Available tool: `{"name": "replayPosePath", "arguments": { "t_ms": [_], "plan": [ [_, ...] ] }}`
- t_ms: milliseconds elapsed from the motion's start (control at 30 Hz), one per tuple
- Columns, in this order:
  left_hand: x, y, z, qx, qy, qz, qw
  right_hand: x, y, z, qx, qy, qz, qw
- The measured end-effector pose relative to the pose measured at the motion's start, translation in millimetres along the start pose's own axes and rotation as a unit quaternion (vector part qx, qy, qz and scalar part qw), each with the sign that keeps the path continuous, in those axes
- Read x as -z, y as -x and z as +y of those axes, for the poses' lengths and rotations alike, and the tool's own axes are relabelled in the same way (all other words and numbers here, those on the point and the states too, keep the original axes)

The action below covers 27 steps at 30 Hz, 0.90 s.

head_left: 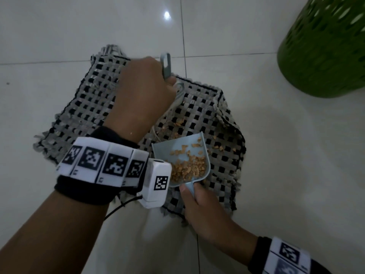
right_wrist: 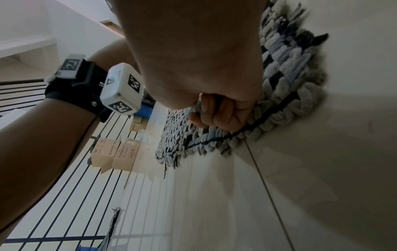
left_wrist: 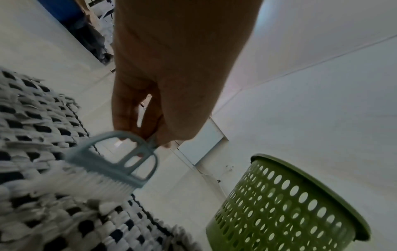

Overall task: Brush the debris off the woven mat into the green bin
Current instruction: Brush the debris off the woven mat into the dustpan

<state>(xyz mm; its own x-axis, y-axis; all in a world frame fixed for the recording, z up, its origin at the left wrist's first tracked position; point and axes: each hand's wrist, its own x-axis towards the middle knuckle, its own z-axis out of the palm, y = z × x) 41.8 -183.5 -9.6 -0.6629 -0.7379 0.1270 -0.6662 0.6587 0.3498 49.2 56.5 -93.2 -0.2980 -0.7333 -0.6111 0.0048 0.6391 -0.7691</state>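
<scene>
A grey-and-black woven mat point(head_left: 213, 115) lies on the tiled floor. My left hand point(head_left: 142, 91) grips the handle of a pale blue brush point(left_wrist: 111, 159), whose white bristles rest on the mat point(left_wrist: 32, 129) above a scatter of tan debris point(head_left: 173, 125). My right hand point(head_left: 199, 206) grips the handle of a pale blue dustpan point(head_left: 181, 153), which sits on the mat and holds a heap of tan crumbs point(head_left: 187, 167). A few crumbs lie to the pan's right. The green perforated bin point(head_left: 324, 48) stands at the far right, beyond the mat; the left wrist view shows this bin point(left_wrist: 285, 208) too.
Pale glossy floor tiles point(head_left: 59, 36) surround the mat. In the right wrist view, cardboard boxes point(right_wrist: 116, 152) and a blue crate point(right_wrist: 144, 112) stand far off by a dark railing point(right_wrist: 55, 178). A cable point(head_left: 118, 206) hangs from my left wristband.
</scene>
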Motion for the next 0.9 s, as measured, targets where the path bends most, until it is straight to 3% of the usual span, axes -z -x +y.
{"name": "replayPosePath", "arguments": {
  "t_ms": [100,267,467,567,633,700,900],
  "plan": [
    [-7,-4,10,-0.031,0.018,0.039,0.999,0,0,0,0.003,0.007,0.002,1.000],
    [-23,2,8,-0.004,-0.019,-0.011,1.000,0,-1,1,0.008,0.010,-0.001,1.000],
    [0,7,1,0.030,-0.032,-0.087,0.995,1,0,1,0.020,0.002,-0.006,1.000],
    [9,5,-2,0.036,0.000,-0.044,0.998,2,0,1,0.020,0.002,-0.005,1.000],
    [6,3,0,0.011,0.027,0.008,1.000,2,0,1,0.021,0.006,-0.002,1.000],
    [-2,4,3,-0.010,0.044,0.017,0.999,1,0,2,0.023,0.008,0.001,1.000],
    [0,24,-11,0.007,0.022,-0.140,0.990,2,2,-1,0.024,0.003,0.002,1.000]
  ]
}}
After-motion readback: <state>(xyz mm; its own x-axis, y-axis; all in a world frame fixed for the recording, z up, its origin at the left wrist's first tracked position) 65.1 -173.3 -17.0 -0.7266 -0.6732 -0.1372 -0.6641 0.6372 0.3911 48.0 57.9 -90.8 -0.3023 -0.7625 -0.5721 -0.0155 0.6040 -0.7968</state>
